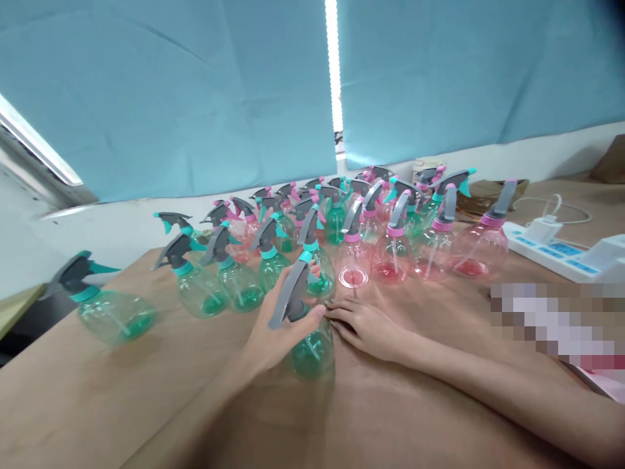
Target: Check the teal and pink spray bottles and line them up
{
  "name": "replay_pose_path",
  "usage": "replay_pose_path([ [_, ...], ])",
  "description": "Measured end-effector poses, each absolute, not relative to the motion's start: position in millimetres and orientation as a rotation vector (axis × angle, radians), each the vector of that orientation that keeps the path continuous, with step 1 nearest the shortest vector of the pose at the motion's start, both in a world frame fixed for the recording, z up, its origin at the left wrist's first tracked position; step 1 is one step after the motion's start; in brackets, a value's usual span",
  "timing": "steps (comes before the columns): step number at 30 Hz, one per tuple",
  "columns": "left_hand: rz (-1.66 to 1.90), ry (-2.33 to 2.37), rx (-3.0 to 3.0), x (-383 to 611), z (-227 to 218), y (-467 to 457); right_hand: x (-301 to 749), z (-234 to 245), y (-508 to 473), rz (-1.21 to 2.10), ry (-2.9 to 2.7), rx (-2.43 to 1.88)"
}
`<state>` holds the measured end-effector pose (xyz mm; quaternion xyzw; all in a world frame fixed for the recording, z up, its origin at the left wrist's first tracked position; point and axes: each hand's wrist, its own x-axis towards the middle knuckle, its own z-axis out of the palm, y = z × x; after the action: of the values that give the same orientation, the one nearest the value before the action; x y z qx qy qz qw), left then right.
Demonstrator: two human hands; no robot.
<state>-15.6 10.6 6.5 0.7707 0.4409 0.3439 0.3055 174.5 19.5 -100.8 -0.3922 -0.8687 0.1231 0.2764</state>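
Observation:
My left hand [278, 332] is wrapped round the neck of a green spray bottle [310, 352] with a grey trigger head, which stands on the brown table [146, 391]. My right hand [364, 326] lies flat on the table just right of that bottle, fingers stretched toward its base. Behind my hands stand rows of spray bottles: green ones [239, 283] to the left, pink ones [393, 257] to the right. One pink bottle [352, 267] has no visible fill and stands closest to my right hand.
A single green bottle [114, 312] stands apart at the table's left edge. A white power strip [561, 251] with a plugged charger lies at the right. Blue curtains hang behind. A blurred patch covers something at the right.

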Motion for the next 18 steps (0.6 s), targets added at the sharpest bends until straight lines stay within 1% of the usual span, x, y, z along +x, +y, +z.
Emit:
replay_pose_path([
  [8, 0.715, 1.164, 2.216, -35.8, -1.0, -1.9, 172.3, -100.1, 17.0, 0.306, -2.371, -1.069],
  [13, 0.729, 1.253, 2.224, -63.8, -7.4, -17.1, 167.8, -90.8, 15.3, 0.284, -2.51, -1.149],
  [18, 0.807, 1.428, 2.208, -126.1, -8.0, -26.5, 155.2, -61.9, 11.5, 0.253, -2.706, -1.269],
])
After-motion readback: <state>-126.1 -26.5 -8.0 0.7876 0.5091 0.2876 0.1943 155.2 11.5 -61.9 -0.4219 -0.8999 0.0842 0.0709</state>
